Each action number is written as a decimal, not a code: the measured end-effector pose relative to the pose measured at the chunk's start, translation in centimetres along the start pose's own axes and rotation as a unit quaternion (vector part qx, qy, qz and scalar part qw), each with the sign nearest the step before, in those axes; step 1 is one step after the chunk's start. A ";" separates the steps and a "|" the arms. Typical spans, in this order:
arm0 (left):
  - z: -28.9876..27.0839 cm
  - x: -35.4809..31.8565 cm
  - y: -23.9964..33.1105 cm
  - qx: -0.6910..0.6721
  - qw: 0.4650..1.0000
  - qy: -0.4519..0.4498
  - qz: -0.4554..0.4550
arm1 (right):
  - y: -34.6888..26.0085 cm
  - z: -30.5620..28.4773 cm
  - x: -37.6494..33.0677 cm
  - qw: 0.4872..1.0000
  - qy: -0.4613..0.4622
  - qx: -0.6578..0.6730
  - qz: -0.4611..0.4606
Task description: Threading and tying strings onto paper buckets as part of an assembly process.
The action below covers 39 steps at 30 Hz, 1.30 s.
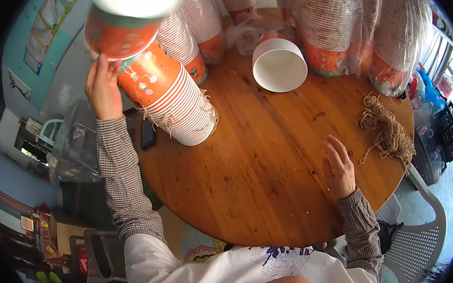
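Note:
My left hand [104, 89] has its fingers at the lower rim of an orange paper bucket [119, 38] with a green band and white base, blurred at the top left. Directly below it stands a tall nested stack of paper buckets [187, 110], orange at the top with many white rims beneath. Brown twine strands stick out from between those rims. My right hand [339, 169] is held over the right part of the table, fingers apart and holding nothing. A bundle of brown twine [386, 127] lies to its right.
A single paper bucket [280, 67] lies on its side, white inside facing me, on the round wooden table [250, 182]. Plastic-wrapped bucket stacks [326, 24] line the back. A black phone [147, 134] is by the left edge. A grey chair [422, 233] stands at the right.

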<state>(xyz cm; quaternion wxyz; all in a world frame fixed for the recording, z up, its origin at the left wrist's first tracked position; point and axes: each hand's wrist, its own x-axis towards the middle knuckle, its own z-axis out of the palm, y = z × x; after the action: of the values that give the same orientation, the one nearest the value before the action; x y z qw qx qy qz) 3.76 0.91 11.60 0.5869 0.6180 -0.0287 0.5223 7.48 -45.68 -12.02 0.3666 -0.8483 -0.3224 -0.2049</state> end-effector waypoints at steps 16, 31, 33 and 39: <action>-3.6 -11.7 -4.6 0.016 0.946 -0.066 -0.317 | 0.9 0.1 -0.3 0.999 -0.006 0.032 0.018; -2.6 -1.4 -3.6 0.493 0.789 -0.089 0.355 | 2.0 0.4 -0.1 0.998 0.001 0.034 0.050; -2.5 -2.0 -3.4 0.491 0.780 -0.093 0.377 | 2.4 0.0 0.3 0.999 0.016 0.008 0.027; 0.9 -10.3 -6.7 0.437 0.803 -0.153 0.374 | 11.0 -3.5 1.6 0.981 0.081 -0.100 0.147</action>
<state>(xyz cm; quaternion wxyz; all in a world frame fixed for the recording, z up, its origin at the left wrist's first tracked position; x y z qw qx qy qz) 3.99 -3.62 0.15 0.0013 0.8222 -0.1158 0.5573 15.94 -53.44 -14.20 0.3311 -0.8995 -0.1416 -0.2475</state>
